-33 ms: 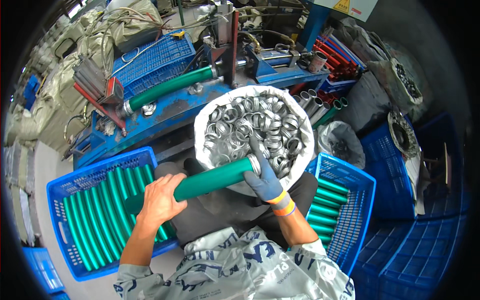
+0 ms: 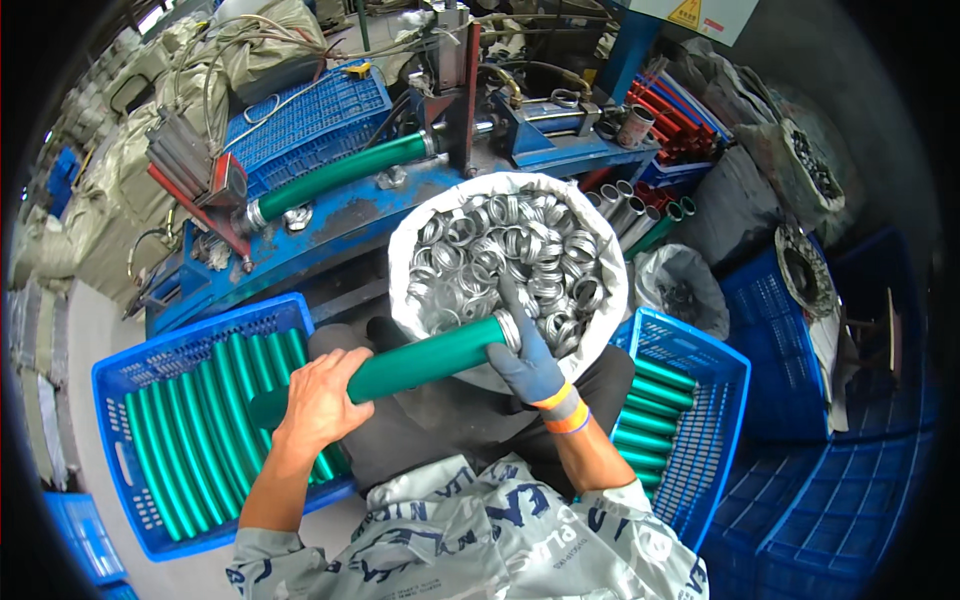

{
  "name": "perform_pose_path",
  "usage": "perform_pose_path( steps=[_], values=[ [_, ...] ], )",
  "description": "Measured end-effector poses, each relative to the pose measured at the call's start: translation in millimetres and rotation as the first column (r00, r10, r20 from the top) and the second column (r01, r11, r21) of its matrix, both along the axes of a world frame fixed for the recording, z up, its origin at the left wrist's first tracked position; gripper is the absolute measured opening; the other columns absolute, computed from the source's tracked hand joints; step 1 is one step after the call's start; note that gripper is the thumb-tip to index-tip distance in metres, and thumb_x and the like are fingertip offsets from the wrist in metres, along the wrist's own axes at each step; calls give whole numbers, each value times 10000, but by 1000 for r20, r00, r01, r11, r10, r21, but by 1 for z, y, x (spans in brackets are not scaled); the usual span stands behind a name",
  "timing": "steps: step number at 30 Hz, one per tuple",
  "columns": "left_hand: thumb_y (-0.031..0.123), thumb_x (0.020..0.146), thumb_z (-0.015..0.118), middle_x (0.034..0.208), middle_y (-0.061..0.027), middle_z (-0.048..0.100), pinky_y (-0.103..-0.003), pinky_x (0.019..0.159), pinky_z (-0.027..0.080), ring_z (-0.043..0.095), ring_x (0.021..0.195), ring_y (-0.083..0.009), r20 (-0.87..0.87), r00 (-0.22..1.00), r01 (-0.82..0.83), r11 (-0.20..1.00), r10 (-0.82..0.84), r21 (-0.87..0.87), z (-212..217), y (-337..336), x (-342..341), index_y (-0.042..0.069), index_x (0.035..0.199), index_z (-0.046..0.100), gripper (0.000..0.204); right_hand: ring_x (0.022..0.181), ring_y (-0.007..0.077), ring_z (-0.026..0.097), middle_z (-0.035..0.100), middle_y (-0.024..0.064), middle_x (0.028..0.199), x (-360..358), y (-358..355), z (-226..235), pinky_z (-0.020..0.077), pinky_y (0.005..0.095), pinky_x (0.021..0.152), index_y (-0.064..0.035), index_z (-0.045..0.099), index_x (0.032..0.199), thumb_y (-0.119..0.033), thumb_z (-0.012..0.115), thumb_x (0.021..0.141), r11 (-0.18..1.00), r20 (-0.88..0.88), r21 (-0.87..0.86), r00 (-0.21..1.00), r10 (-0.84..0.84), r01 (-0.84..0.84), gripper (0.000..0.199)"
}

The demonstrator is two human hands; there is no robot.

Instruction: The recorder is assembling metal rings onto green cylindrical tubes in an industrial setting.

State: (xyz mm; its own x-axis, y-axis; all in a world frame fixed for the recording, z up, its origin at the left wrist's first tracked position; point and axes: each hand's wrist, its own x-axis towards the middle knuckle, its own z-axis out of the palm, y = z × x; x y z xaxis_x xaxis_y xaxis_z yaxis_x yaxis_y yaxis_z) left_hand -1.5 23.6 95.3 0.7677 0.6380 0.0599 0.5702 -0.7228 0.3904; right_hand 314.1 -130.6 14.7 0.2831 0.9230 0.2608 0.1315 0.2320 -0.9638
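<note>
A green tube (image 2: pixel 430 362) lies tilted across my lap, its right end higher. My bare left hand (image 2: pixel 322 394) is wrapped around it near its left end. A silver metal ring (image 2: pixel 509 331) sits at the tube's right end. My right hand (image 2: pixel 530 368), in a blue-grey glove with an orange-edged cuff, grips this ringed end with the thumb below and the index finger stretched upward. Just beyond stands a white-lined container (image 2: pixel 405 290) full of loose metal rings (image 2: pixel 535 240). Part of the right hand's grip is hidden behind the tube end.
Blue crates with green tubes stand at left (image 2: pixel 110 440) and right (image 2: pixel 735 400). Behind, a blue machine bench (image 2: pixel 345 222) holds another green tube (image 2: pixel 340 178) between its fixtures. Bare metal tubes (image 2: pixel 628 212), red tubes (image 2: pixel 680 120) and a small bag (image 2: pixel 690 265) are at right.
</note>
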Motion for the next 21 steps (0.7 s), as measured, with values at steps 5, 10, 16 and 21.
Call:
perform_pose_path(
  steps=[5,10,16,21],
  values=[
    [137,704,832,1078,-154,765,-525,889,620,753,1024,-418,34,999,-9,999,7,38,-10,-3,3,92,1314,750,618,1755,353,315,352,257,1874,-4,2,-7,243,437,1413,52,224,1837,-148,754,1071,997,-6,-66,999,-40,39,952],
    [129,722,828,1070,-161,772,-525,894,626,760,1007,-426,66,997,-47,996,43,70,-24,-10,1,81,1330,750,614,1576,309,591,554,259,1739,17,13,1,445,393,1297,13,291,1831,-173,706,1059,991,191,-132,982,1,25,896],
    [157,772,931,1180,-156,831,-458,958,647,822,1084,-370,245,954,-147,982,172,-118,-14,-10,-26,68,1374,752,635,990,218,786,802,170,1369,83,-2,-11,625,374,884,-131,599,1707,-400,843,1014,834,248,-423,930,-271,355,782],
    [264,812,1009,1098,-91,799,-378,947,620,772,1011,-208,472,790,-149,868,393,-473,-29,-12,-46,-15,1389,707,709,1387,397,706,728,188,1540,65,8,-22,557,511,1187,-162,655,1639,-520,922,904,944,762,-184,646,-40,275,860]
  ],
)
